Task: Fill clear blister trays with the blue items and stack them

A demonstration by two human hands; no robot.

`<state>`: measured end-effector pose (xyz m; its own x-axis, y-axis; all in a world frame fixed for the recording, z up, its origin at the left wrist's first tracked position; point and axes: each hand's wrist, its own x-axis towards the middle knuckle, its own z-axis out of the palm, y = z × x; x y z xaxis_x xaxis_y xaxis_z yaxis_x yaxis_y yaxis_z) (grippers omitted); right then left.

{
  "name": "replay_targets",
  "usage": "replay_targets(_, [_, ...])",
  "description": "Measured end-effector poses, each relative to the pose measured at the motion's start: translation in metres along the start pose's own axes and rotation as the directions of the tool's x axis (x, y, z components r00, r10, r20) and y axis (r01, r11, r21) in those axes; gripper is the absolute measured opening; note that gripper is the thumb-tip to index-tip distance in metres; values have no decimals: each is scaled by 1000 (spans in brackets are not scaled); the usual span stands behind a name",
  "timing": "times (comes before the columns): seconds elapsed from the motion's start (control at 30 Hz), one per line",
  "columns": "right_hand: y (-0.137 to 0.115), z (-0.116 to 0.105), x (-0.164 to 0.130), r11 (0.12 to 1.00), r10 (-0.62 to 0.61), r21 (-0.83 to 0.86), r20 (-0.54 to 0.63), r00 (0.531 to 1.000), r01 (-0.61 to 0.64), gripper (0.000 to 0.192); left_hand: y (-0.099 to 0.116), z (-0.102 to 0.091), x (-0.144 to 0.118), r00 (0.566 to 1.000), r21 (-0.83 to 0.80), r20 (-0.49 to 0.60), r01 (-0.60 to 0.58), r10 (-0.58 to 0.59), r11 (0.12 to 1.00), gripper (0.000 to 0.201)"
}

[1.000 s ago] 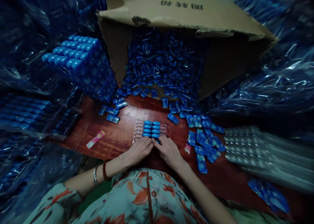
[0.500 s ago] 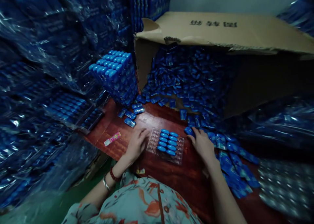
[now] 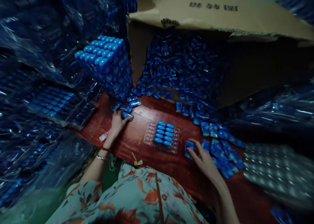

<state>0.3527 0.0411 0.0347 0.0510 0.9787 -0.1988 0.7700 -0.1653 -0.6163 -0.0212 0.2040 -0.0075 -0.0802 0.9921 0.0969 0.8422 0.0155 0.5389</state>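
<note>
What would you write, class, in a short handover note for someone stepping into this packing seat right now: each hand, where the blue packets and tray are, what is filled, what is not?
Left hand: fingers on a loose blue packet at the table's left; whether it is gripped cannot be told.
Right hand: fingertips on a packet at the near edge of the right-hand pile.
Clear tray: mid-table between the hands, touched by neither. Its two middle columns hold blue pieces; the outer pockets are unfilled.
Supply: the tipped cardboard box behind spills more packets onto the table.
Filled trays stack at the back left.
</note>
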Motion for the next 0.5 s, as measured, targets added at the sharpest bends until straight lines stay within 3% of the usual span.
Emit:
replay_targets(0.1, [-17,12,-22,975,-20,218,-52,998,31,37,3,6,-8,999,-187,12,53,-51,981,42])
replay_targets(0.23, [-31,45,-27,914,-3,393,-249,968,104,30,10,-4,-44,1000,-315,-2,4,-5,949,26])
replay_targets(0.3, [-32,60,-24,911,-38,371,-362,931,182,26,19,-14,-68,999,-337,18,-33,41,941,24])
replay_targets(0.37, [-31,70,-20,908,-157,297,-415,896,296,24,31,-23,-92,992,-339,63,-78,105,938,23])
replay_targets(0.5, [-27,73,-16,867,-428,116,-324,844,484,26,60,-23,-129,972,-381,113,-147,204,913,25])
